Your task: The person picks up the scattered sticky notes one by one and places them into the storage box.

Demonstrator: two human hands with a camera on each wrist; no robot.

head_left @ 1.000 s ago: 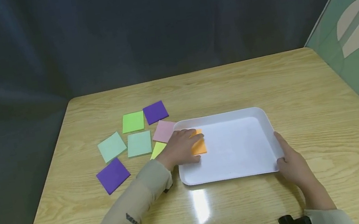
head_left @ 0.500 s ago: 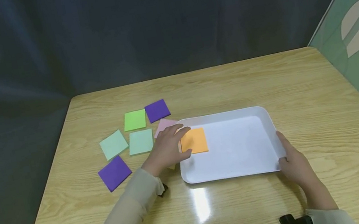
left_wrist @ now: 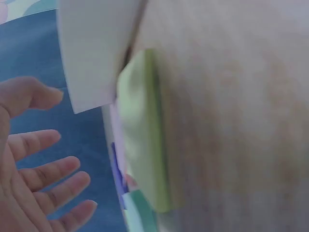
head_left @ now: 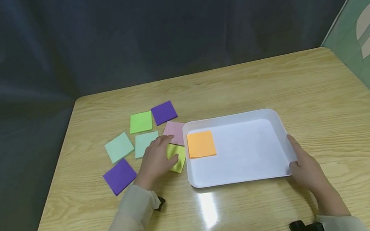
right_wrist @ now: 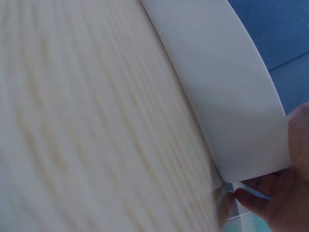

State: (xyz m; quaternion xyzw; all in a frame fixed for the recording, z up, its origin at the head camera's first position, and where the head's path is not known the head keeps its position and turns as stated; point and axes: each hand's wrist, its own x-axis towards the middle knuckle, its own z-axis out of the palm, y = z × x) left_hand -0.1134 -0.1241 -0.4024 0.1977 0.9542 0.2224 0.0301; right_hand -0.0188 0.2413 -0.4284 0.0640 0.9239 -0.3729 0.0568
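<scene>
My left hand (head_left: 157, 159) hovers with spread fingers at a yellow pad of sticky notes (head_left: 177, 158). It holds nothing; the left wrist view shows its fingers (left_wrist: 60, 174) apart from the yellow pad (left_wrist: 140, 135). The yellow pad lies on the table beside the left end of a white tray (head_left: 244, 162). An orange sticky-note pad (head_left: 201, 144) lies inside the tray at its left. My right hand (head_left: 305, 169) grips the tray's right end near the front corner. In the right wrist view, thumb and fingers of the right hand (right_wrist: 285, 193) meet the tray's end (right_wrist: 231, 106).
Left of the tray lie more square pads: pink (head_left: 174, 132), purple (head_left: 164, 113), green (head_left: 141, 122), mint (head_left: 119, 147), another mint pad (head_left: 145, 140) partly behind my left hand, and another purple pad (head_left: 120, 177). A dark curtain (head_left: 169, 24) hangs behind the wooden table (head_left: 253, 218).
My left hand has let go of the orange pad inside the tray and moved left to above the yellow pad. The right hand stays at the tray's right end.
</scene>
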